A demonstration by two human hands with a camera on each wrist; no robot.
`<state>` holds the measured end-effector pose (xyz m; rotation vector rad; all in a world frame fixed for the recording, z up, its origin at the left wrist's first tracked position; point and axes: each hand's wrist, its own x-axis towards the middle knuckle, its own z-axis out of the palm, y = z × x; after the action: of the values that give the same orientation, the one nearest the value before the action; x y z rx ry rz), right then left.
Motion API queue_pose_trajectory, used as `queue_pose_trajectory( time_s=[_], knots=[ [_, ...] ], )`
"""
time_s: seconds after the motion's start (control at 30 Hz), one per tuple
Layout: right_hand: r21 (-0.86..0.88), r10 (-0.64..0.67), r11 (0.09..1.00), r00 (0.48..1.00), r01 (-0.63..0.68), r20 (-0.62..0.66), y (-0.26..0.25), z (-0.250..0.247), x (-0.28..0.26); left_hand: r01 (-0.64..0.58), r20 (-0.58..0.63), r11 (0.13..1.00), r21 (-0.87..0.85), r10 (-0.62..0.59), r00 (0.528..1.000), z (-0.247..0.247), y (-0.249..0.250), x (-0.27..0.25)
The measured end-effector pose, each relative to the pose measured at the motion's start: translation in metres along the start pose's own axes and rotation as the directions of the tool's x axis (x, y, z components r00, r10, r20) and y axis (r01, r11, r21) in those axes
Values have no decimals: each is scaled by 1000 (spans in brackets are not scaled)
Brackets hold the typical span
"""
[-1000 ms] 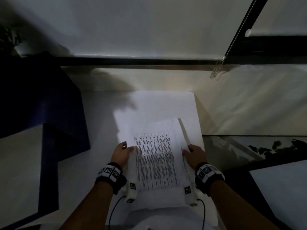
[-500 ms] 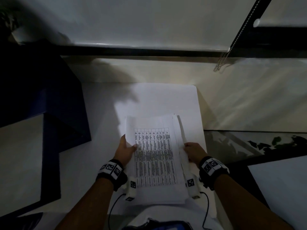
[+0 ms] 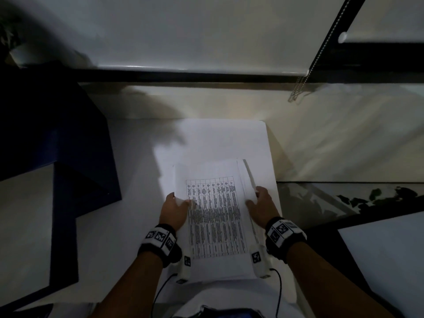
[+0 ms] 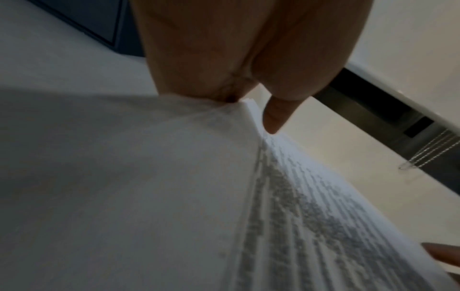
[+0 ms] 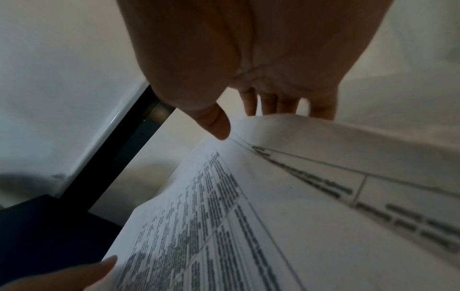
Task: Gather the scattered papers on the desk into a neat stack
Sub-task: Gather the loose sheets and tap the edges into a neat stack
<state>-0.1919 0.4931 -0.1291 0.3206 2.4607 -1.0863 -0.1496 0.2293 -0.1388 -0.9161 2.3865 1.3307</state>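
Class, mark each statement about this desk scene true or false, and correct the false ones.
1. Both hands hold the paper stack by its side edges. True.
2. The top sheet is blank. False: it carries a printed table.
3. The left hand lies flat on the white desk, away from the papers. False: it grips the stack's left edge.
4. The right hand has its thumb on the top side of the papers. True.
5. A beaded cord hangs at the upper right. True.
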Motion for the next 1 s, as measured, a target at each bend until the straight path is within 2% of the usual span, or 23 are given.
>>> queue_pose_trajectory(
  time_s=[0.07, 0.17, 0.27, 0.37, 0.47, 0.57, 0.63, 0.67, 0.7, 0.77, 0.83, 0.9, 1.0],
  knots=[
    [-165, -10, 986, 1000, 8, -12, 0, 6, -2, 43, -48, 999, -11, -43, 998, 4, 3, -3],
    [-275, 9, 961, 996, 15, 88, -3, 13, -5, 132, 26, 991, 1, -132, 991, 9, 12, -8],
    [-212, 39, 977, 998, -30, 39, -1, 11, -1, 145, -11, 989, -20, -146, 989, 5, 12, -1],
    [-142, -2, 990, 994, 17, 105, 7, 7, -2, 153, -68, 987, 48, -149, 986, 6, 10, -3],
    [-36, -63, 997, 993, 67, 100, 7, 2, -3, 163, 4, 986, 44, -163, 987, 18, 20, -15],
    [-11, 6, 1000, 999, -6, 50, 9, -4, -3, 177, -53, 984, 32, -175, 983, 14, 19, -11],
    [91, 60, 994, 997, -56, -46, 10, -6, -5, 200, -156, 979, 33, -192, 969, 5, 17, -10],
    [113, 44, 993, 992, -31, -118, 10, -6, -7, 209, -187, 977, 32, -199, 962, 3, 14, -12],
    [90, 4, 996, 982, 13, -188, 11, -6, -8, 216, -194, 976, 34, -206, 959, 5, 11, -13],
    [-76, -94, 994, 972, 80, -215, 10, -4, -11, 205, -158, 978, 35, -197, 967, 11, 9, -19],
    [-195, -95, 978, 988, 71, -119, 9, -1, -11, 197, -111, 979, 59, -190, 975, 17, 11, -24],
    [-265, -24, 964, 1000, 20, -12, 8, 3, -7, 198, -69, 973, 115, -191, 979, 18, 16, -27],
    [-293, -23, 956, 1000, 24, 8, 2, 8, -6, 218, -37, 962, 164, -215, 976, 16, 20, -25]
  ],
)
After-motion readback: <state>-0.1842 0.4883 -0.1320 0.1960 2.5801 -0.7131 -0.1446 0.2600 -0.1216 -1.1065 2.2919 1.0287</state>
